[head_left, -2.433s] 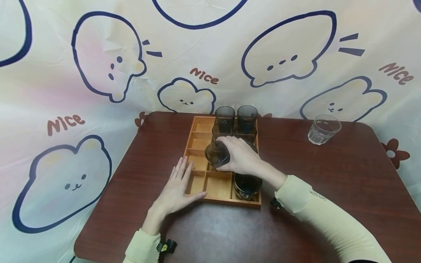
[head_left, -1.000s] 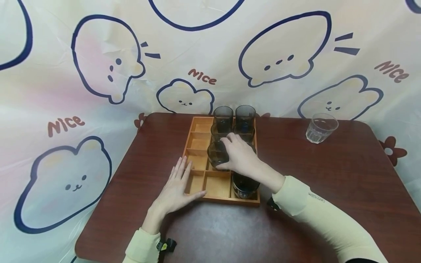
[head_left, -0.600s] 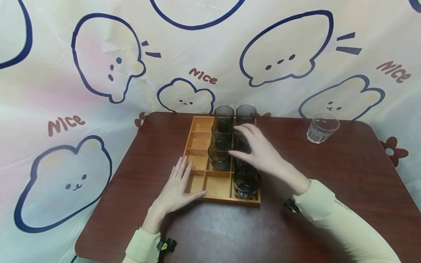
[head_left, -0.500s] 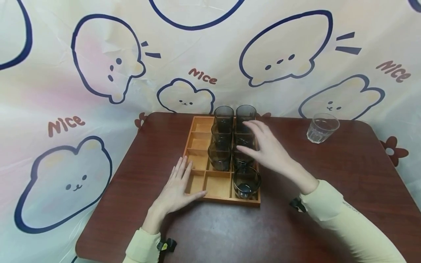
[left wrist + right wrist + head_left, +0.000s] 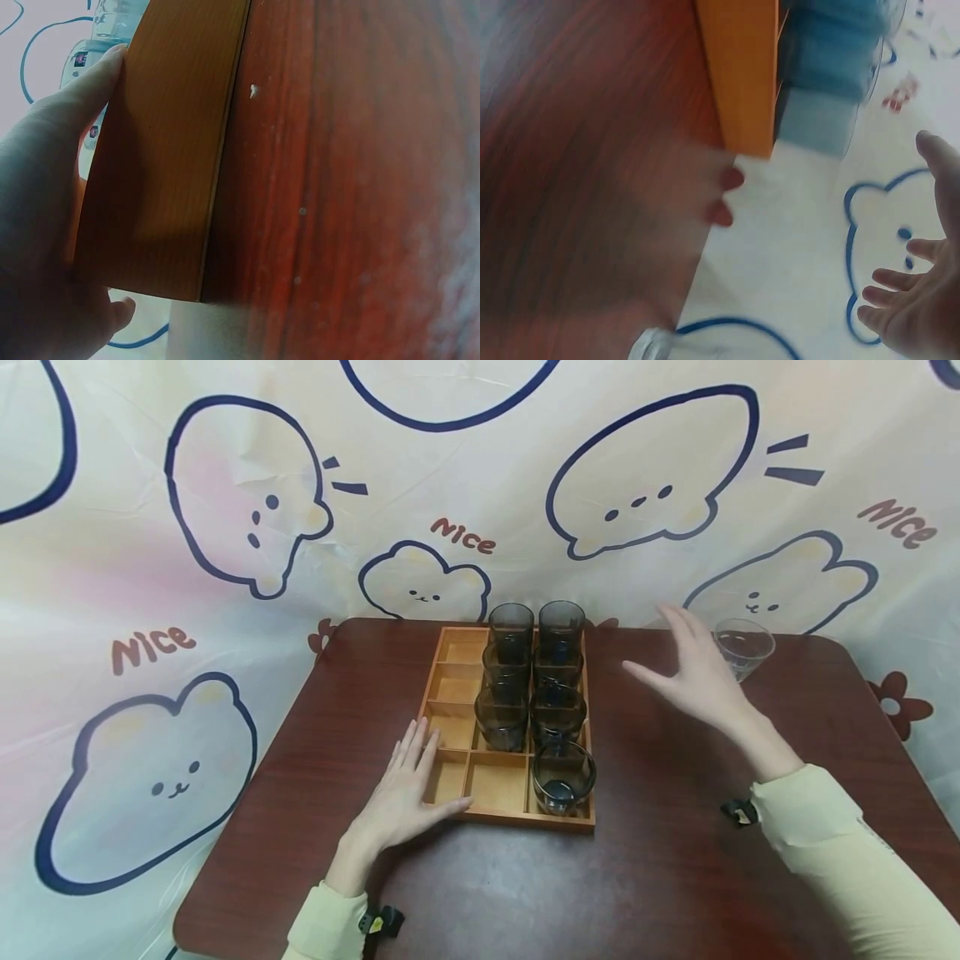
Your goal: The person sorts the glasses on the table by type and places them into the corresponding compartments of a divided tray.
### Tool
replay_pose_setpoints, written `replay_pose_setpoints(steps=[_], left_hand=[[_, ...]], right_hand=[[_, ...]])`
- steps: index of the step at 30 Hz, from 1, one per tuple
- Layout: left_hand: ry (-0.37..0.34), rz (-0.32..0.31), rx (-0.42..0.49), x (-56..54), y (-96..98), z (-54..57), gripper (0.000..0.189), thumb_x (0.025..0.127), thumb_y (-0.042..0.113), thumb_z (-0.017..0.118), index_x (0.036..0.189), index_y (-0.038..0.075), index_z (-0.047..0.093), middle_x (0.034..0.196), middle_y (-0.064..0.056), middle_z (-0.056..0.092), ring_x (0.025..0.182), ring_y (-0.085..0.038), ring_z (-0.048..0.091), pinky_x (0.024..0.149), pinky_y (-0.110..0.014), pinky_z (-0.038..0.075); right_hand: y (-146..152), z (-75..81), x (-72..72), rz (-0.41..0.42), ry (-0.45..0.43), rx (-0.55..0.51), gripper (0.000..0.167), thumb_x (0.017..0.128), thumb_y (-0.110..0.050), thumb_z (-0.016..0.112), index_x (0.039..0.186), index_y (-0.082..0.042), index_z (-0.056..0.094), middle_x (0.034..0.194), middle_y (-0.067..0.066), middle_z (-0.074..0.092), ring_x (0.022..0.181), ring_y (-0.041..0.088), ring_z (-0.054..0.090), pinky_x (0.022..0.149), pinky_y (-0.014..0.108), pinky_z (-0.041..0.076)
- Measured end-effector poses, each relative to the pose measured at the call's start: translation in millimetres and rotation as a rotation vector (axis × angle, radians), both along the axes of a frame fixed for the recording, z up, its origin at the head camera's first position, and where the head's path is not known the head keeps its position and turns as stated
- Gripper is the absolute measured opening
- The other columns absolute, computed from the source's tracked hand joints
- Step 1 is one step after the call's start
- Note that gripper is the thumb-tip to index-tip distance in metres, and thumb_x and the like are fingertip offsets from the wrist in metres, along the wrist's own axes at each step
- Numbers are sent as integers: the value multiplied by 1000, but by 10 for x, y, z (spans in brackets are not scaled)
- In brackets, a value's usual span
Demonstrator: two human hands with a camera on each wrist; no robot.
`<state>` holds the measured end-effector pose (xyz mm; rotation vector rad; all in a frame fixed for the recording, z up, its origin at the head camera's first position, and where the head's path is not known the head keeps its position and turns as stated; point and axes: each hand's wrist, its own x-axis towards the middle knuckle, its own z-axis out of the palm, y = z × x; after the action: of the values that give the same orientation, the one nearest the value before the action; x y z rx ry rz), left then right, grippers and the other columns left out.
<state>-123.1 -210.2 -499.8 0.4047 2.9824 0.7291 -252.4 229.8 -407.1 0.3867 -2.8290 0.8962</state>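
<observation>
A wooden divided tray lies on the table, its left column of compartments bare. Several dark tinted glasses fill most of the middle and right columns; the nearest one, a dark glass, sits in the front right compartment. My left hand rests with straight, spread fingers at the tray's front left corner; in the left wrist view it lies along the side wall. My right hand, empty with thumb and fingers spread, is beside a clear glass, partly hiding it.
The dark red-brown table has rounded corners and runs to a patterned cloth backdrop. The clear glass stands near the back right of the table, apart from the tray.
My right hand lowered a dark glass into the middle column's third compartment and let go. It then moved right, over to the clear glass. My left hand has stayed in place.
</observation>
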Motion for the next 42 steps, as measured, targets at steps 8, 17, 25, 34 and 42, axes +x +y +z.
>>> replay_pose_setpoints(steps=[8,17,25,34,42], left_hand=[[6,-4,-2,-4,7,3,121,89,67,80,176,6,20,187,-18,6,175,-39,3,140,-65,14],[0,0,-8,-6,7,3,121,90,67,80,176,6,21,187,-18,5,175,-40,3,140,-65,14],[-10,2,-6,-2,3,-3,122,90,68,79,176,6,19,187,-17,3,175,-38,1,140,-64,13],[-6,5,-2,15,13,1,121,90,67,80,176,5,21,187,-19,6,175,-40,4,139,-65,16],[-19,18,-11,10,14,9,122,89,69,79,176,6,20,187,-16,4,175,-39,3,140,-65,16]], right_hand=[[390,-61,-123,-65,-10,-19,108,100,-53,76,178,-12,13,181,27,21,164,55,27,126,82,28],[764,-166,-250,-179,-9,-31,113,101,-55,72,178,-10,4,183,31,9,164,62,19,126,86,21],[1079,-333,-295,-255,-59,-77,119,100,-55,74,178,-13,-6,183,31,2,165,62,11,126,86,20],[1273,-581,-312,-308,-47,-212,121,97,-45,79,178,-15,-6,184,29,4,168,59,10,128,85,17],[1311,-707,-311,-383,-146,-410,120,99,-43,77,177,-21,-12,181,30,12,169,50,17,137,69,20]])
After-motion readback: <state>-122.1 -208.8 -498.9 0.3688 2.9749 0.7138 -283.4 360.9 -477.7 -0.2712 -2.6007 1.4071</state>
